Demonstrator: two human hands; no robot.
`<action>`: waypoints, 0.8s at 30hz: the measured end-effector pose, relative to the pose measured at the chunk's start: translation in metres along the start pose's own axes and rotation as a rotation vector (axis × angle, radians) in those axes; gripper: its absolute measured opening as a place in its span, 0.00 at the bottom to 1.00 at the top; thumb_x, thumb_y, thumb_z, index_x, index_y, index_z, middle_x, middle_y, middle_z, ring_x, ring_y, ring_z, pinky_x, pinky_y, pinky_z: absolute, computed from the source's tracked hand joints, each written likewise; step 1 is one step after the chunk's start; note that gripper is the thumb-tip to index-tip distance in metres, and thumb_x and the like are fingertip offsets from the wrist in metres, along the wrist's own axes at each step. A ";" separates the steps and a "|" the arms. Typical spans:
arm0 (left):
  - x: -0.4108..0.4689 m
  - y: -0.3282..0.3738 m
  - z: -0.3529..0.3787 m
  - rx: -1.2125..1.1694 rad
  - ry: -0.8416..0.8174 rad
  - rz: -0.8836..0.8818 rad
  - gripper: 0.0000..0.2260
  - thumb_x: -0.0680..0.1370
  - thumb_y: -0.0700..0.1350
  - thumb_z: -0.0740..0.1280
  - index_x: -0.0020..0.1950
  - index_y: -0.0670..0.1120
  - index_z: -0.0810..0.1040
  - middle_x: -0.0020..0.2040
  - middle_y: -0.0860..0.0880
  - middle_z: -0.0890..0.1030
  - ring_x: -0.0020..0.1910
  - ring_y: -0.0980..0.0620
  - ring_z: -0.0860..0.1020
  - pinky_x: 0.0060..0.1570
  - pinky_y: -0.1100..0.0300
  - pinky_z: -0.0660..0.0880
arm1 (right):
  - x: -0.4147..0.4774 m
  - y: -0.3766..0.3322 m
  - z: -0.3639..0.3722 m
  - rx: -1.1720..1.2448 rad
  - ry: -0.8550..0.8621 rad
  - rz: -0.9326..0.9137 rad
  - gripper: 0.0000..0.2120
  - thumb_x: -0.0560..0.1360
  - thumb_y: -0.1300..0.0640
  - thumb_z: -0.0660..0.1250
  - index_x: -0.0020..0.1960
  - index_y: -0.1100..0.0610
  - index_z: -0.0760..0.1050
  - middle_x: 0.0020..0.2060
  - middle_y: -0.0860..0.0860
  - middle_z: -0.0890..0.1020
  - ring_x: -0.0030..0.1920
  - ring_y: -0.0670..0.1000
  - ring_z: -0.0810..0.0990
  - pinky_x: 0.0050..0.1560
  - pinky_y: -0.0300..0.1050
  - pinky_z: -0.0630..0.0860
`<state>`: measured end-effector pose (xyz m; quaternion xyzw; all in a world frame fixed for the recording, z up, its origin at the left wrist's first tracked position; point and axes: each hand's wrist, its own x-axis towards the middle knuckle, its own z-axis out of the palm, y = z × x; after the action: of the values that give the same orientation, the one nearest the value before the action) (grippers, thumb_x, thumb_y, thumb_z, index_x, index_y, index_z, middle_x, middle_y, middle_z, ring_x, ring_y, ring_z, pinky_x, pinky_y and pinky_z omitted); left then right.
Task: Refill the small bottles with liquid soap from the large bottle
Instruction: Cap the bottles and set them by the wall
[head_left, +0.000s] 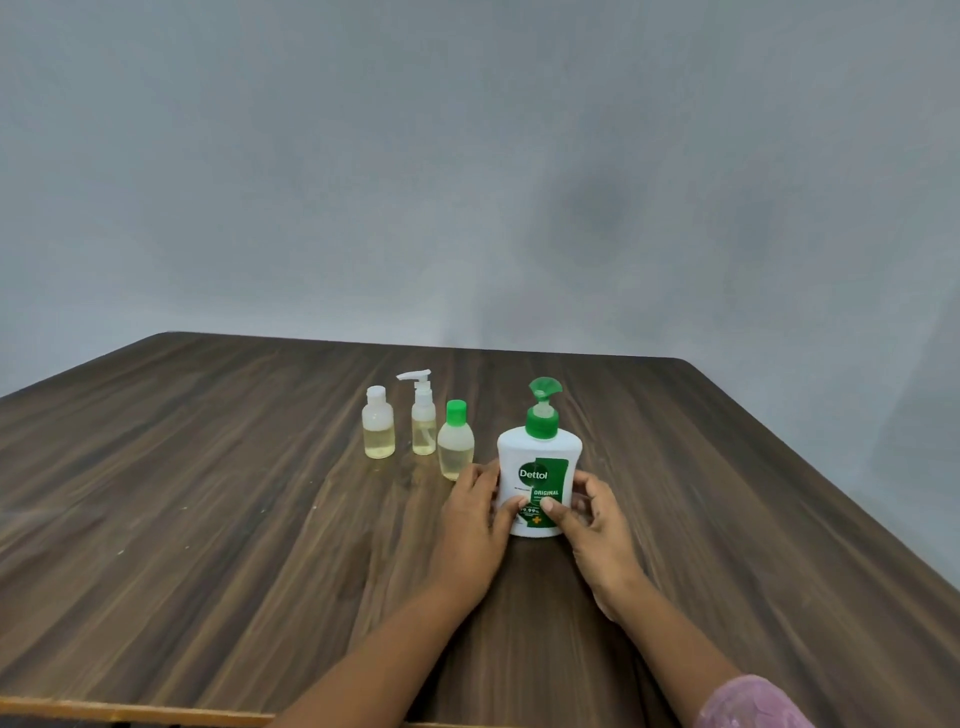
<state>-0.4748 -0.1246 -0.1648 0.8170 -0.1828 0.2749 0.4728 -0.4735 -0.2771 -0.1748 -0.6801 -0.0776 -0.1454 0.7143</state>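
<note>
A: What stands furthest left on the dark wood-grain worktop (208, 493)?

B: A small clear plastic bottle with a white flip cap (378, 428), upright, with pale yellow liquid partway up it. Just to its right is a small clear pump bottle with a white nozzle (423, 418), also upright and partly filled; the nozzle points left.

A: And next?

B: A small clear rounded bottle with a green cap (455, 441), a little nearer the person, holding the same pale liquid. All three are capped and stand in a short row, close together but apart.

A: Where is the soap?

B: The large white plastic bottle with a green pump top (540, 467) stands upright on the worktop, just right of the green-capped one, with its label towards the camera.

A: Who has it?

B: Both hands. The left grip (475, 512), a bare hand, wraps its fingers round the bottle's left side with the thumb on the front label. Its knuckles hide part of the green-capped bottle's base; I cannot tell whether they touch it.

A: The other side?

B: The right grip (592, 519) curls round the right side, its thumb on the label too, and the two thumbs nearly meet. A pink patterned sleeve (753, 701) shows at the lower right edge, and a plain grey wall (467, 156) rises behind.
</note>
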 end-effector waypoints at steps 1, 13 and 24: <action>0.005 -0.002 0.006 0.004 0.008 0.002 0.18 0.76 0.51 0.64 0.65 0.48 0.74 0.49 0.53 0.74 0.47 0.57 0.76 0.47 0.55 0.78 | 0.006 0.002 -0.002 -0.013 0.002 -0.004 0.16 0.72 0.63 0.71 0.56 0.50 0.73 0.58 0.59 0.77 0.56 0.53 0.80 0.56 0.50 0.79; 0.054 -0.017 0.052 -0.068 0.127 -0.079 0.21 0.76 0.53 0.57 0.63 0.43 0.73 0.53 0.52 0.75 0.52 0.55 0.74 0.52 0.62 0.71 | 0.061 0.004 -0.008 -0.146 0.047 -0.050 0.17 0.74 0.65 0.69 0.55 0.46 0.72 0.55 0.54 0.78 0.51 0.42 0.81 0.49 0.36 0.78; 0.058 -0.031 0.059 -0.102 0.129 -0.261 0.16 0.75 0.48 0.66 0.62 0.44 0.77 0.57 0.55 0.78 0.57 0.59 0.77 0.55 0.63 0.74 | 0.069 0.014 -0.005 -0.374 0.137 -0.019 0.17 0.67 0.54 0.71 0.52 0.39 0.73 0.46 0.43 0.79 0.48 0.43 0.80 0.45 0.31 0.75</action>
<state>-0.3955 -0.1635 -0.1734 0.7896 -0.0579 0.2532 0.5560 -0.4046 -0.2888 -0.1667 -0.7888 -0.0070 -0.2101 0.5776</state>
